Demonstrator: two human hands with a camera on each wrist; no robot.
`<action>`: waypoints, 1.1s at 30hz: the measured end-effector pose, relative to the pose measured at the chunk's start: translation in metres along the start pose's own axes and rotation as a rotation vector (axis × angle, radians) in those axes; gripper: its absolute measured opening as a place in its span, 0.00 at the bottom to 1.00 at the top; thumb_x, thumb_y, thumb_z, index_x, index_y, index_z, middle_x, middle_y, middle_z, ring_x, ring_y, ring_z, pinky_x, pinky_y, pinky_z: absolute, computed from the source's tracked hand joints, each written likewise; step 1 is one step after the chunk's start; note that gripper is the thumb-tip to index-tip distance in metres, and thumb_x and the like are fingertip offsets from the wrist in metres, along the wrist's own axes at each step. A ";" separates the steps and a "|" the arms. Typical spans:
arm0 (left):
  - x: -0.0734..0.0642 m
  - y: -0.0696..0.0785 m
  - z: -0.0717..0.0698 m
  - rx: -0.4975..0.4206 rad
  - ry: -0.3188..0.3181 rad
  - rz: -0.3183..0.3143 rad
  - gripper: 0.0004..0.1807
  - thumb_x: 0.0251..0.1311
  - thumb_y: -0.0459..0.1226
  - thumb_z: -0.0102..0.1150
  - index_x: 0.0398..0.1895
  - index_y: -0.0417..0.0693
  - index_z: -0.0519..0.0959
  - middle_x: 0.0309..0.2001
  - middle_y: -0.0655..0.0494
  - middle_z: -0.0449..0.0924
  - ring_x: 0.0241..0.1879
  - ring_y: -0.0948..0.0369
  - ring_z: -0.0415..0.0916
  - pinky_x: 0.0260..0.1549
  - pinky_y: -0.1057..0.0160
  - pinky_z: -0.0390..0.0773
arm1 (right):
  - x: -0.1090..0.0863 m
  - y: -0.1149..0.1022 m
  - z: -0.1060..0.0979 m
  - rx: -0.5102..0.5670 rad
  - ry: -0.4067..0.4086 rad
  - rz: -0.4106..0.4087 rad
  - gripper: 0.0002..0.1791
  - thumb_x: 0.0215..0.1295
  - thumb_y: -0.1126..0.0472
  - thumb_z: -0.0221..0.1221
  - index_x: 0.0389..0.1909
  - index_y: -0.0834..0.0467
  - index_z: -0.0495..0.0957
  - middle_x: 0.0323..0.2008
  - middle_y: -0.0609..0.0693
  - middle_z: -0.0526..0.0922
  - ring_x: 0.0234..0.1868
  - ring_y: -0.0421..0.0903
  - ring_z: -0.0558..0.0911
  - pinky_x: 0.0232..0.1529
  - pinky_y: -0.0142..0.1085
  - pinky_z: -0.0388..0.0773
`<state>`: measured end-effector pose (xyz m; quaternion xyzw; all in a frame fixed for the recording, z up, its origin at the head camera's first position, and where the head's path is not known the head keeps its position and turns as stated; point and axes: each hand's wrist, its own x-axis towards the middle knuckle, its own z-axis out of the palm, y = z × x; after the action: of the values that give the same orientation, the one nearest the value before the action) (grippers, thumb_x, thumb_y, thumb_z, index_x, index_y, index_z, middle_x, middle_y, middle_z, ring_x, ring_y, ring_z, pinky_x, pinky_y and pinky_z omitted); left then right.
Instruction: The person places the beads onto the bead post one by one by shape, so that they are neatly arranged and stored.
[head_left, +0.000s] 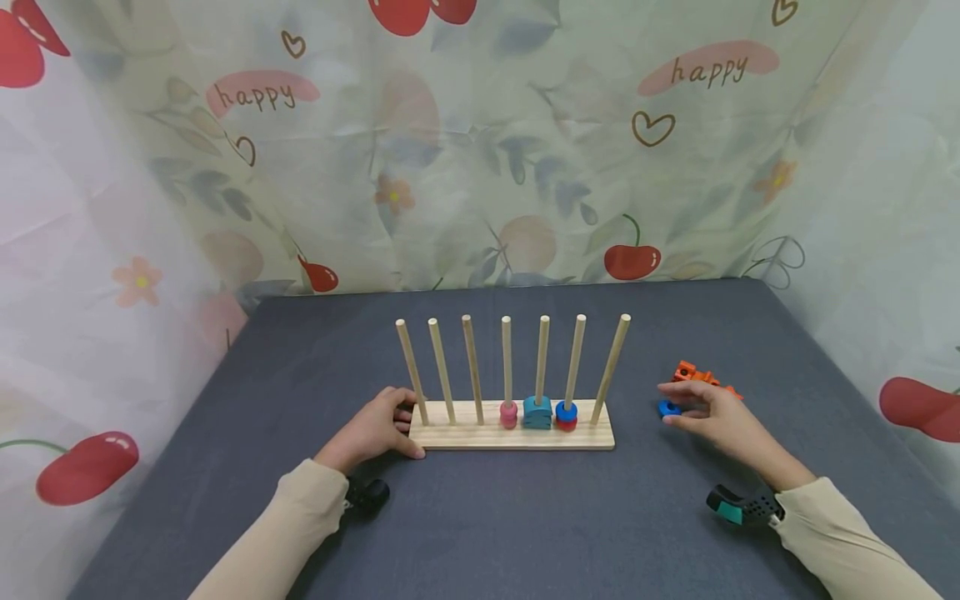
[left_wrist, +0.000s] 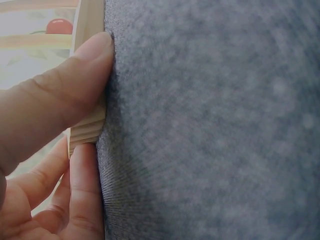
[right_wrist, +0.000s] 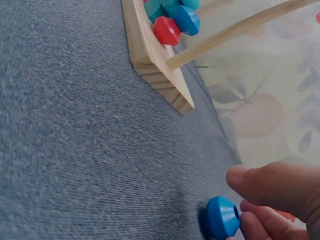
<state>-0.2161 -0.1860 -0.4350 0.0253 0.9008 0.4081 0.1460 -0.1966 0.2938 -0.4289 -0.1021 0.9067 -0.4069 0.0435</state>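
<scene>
Lying nearest are two pale sleeves [head_left: 247,533], with a dark camera [head_left: 367,497] at each wrist, above the grey table [head_left: 487,525]; past them the left hand [head_left: 375,427] grips the left end of the rack [head_left: 465,436], thumb on the front face and fingers against the end; the right hand [head_left: 712,418], well apart from the rack, is part-spread, its thumb clear of the loose bead [right_wrist: 220,219] and its fingers at the bead's side, seemingly touching it, so I judge it not yet firmly held; this bead, blue, lies on the table to the right of the rack; of the seven pegs [head_left: 472,367], counted from the left, the fourth bears pink beads [head_left: 508,414], the fifth teal pieces [head_left: 537,412], the sixth a blue bead [head_left: 566,411] over a red bead [head_left: 566,425]; the first three and the last are bare; the threading therefore looks under halfway, three pegs loaded and four without, though whether every peg is meant to be filled cannot be told; farther off, partly hidden by the right hand, orange pieces [head_left: 686,371] lie on the table, probably left to place along with the loose bead, their number unclear; beyond hangs a printed cloth [head_left: 450,192].
</scene>
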 end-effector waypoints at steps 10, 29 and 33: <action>0.002 0.000 0.000 0.004 0.001 0.001 0.44 0.31 0.29 0.82 0.59 0.41 0.71 0.54 0.48 0.69 0.50 0.54 0.76 0.48 0.56 0.80 | 0.004 0.007 0.008 -0.078 -0.017 0.022 0.22 0.61 0.56 0.65 0.54 0.60 0.79 0.46 0.56 0.83 0.40 0.38 0.80 0.33 0.30 0.77; 0.002 -0.001 0.000 -0.004 -0.001 0.010 0.44 0.32 0.28 0.81 0.59 0.40 0.71 0.54 0.47 0.68 0.50 0.54 0.76 0.49 0.56 0.80 | 0.015 -0.019 -0.007 -0.070 0.019 0.043 0.24 0.64 0.53 0.63 0.57 0.61 0.76 0.52 0.63 0.79 0.46 0.50 0.83 0.42 0.39 0.82; 0.002 0.000 0.000 -0.009 0.002 0.008 0.44 0.31 0.28 0.81 0.59 0.40 0.71 0.54 0.47 0.68 0.50 0.54 0.76 0.48 0.56 0.81 | 0.019 -0.032 -0.013 0.038 0.039 0.082 0.27 0.66 0.51 0.61 0.60 0.61 0.73 0.54 0.62 0.78 0.48 0.54 0.83 0.45 0.42 0.83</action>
<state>-0.2175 -0.1857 -0.4360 0.0279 0.8990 0.4129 0.1435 -0.2128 0.2784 -0.3964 -0.0559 0.9030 -0.4236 0.0444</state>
